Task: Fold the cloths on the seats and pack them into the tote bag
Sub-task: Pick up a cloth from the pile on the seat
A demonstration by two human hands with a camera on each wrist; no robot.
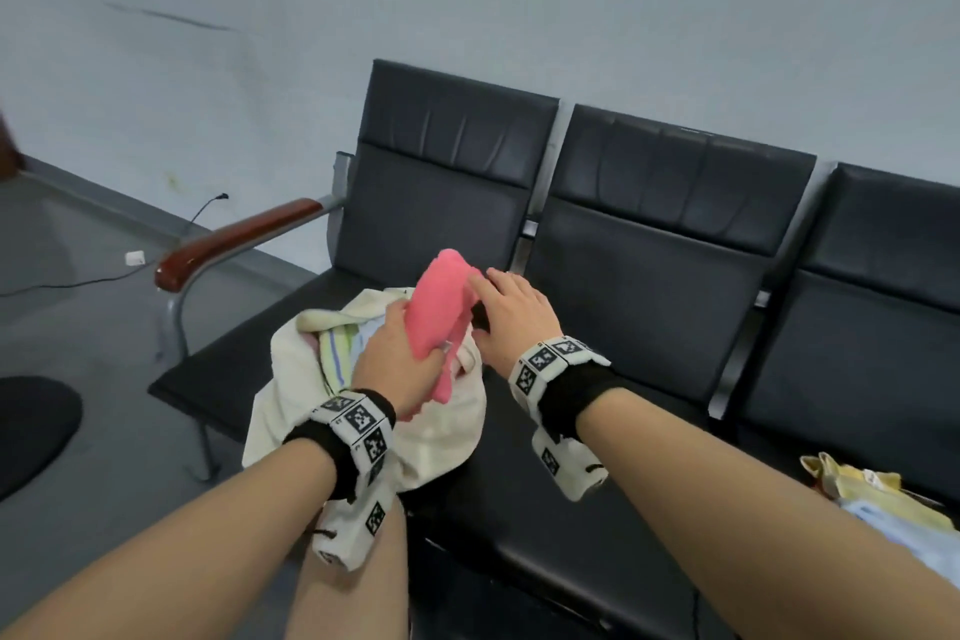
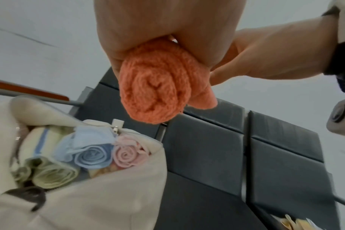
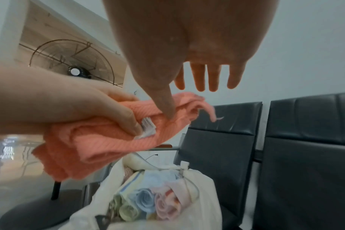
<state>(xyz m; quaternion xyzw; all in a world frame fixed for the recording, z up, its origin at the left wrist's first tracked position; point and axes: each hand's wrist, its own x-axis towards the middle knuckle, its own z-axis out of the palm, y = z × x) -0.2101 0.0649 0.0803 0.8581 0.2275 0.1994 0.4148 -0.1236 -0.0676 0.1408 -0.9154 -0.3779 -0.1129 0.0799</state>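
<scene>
The rolled pink cloth (image 1: 441, 322) is gripped by the left hand (image 1: 400, 359), fingers curled round its middle, directly above the open tote bag (image 1: 447, 426). The right hand (image 1: 514, 312) is held with fingers straight and spread; only its thumb is pressed on the cloth at the roll's 3 o'clock side.

In the left wrist view the spiral end of the pink cloth (image 2: 158, 87) is shown, a detail hidden from the head view. In the right wrist view a white label (image 3: 147, 129) on the cloth is seen under the left fingertips, and rolled cloths (image 3: 146, 200) in blue, pink and green are seen packed upright inside the bag.

The bag is set on the leftmost black seat (image 1: 244, 364). Loose yellow and blue cloths (image 1: 883, 499) are left on a seat at 4 o'clock, well apart. A wooden armrest (image 1: 234, 239) is located at 10 o'clock of the bag. A fan (image 3: 73, 62) is visible only in the right wrist view.
</scene>
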